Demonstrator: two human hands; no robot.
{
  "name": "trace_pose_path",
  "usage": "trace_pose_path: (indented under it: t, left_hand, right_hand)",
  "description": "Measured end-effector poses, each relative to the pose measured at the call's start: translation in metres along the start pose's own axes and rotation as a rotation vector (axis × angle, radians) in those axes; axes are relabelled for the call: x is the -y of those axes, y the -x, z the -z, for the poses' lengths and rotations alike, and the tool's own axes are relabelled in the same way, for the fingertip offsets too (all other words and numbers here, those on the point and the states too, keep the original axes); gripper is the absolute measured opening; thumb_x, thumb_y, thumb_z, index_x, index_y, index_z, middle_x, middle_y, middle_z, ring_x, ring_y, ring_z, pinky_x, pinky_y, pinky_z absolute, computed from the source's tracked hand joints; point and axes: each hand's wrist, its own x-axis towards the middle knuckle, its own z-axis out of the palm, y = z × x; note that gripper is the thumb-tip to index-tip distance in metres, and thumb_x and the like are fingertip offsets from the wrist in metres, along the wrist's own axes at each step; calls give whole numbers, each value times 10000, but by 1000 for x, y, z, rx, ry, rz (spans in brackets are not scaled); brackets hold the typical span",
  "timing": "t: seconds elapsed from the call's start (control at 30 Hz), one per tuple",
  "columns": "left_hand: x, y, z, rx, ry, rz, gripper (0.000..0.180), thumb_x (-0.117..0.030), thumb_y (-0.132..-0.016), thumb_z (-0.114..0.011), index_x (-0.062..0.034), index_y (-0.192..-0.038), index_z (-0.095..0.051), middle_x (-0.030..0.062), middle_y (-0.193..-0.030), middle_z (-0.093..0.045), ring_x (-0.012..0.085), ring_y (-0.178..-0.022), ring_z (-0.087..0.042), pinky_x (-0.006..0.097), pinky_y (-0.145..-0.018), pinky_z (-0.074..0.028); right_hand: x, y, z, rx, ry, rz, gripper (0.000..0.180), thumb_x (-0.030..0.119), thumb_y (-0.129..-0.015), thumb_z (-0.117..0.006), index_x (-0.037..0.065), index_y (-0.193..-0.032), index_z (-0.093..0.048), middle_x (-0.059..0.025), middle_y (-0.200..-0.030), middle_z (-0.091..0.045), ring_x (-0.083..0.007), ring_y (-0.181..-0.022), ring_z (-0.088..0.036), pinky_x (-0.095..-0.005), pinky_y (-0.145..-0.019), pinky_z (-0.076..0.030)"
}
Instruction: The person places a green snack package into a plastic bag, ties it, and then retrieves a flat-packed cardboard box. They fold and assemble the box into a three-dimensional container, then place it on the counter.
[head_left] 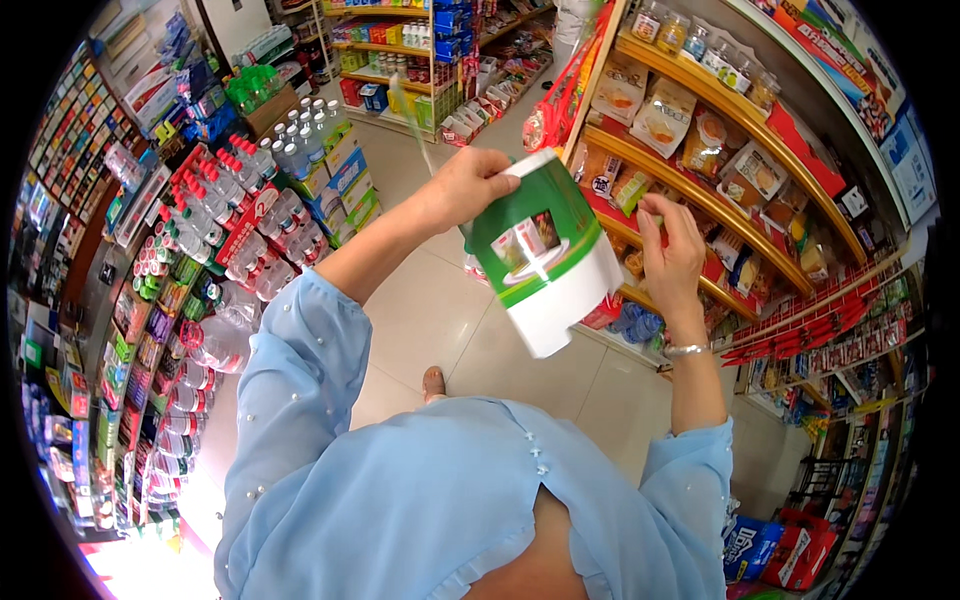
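My left hand (468, 188) grips the top corner of a green and white cardboard box (545, 235), thumb on its near face. The box hangs tilted in front of me, with a food picture on its green panel and a stepped white lower edge. A thin pale strip (412, 122) sticks up beside the same hand; where it joins is hidden. To the right of the box, my right hand (672, 250) is raised in front of the shelf, apart from the box. Its fingers are curled toward the thumb, and anything between them is too small to make out.
Tiered shelves (700, 170) with bagged snacks and jars rise close on the right. Stacked bottles (215, 195) and cartons (345, 180) line the left. Pale floor tiles (440, 330) run between. A red hanging item (548, 125) is near the shelf end.
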Motion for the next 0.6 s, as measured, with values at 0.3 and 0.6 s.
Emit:
trace_pose_path:
  t: [0.3,0.6]
  left_hand:
    - [45,8,16,-285,1220,389,258,-57,-912,-424,70,-1133,-457,200,-1130,-535,277,-998,-567,442,-895,-458]
    - [85,33,9,-204,1876,390,309,-65,-953,-318,140,-1177,-371,291,-1188,-485,357,-1079,-535,455,-968,-434]
  right_hand:
    - [19,41,4,20,-118,-211,153,82,-859,-576,-5,-984,-592,-115,-928,-623,-232,-865,-590,-325,-737,-470]
    - [22,60,-7,45,-176,-293,188,92,-836,-606,1,-1000,-595,-127,-966,-623,-260,-905,-585,-350,-817,-444]
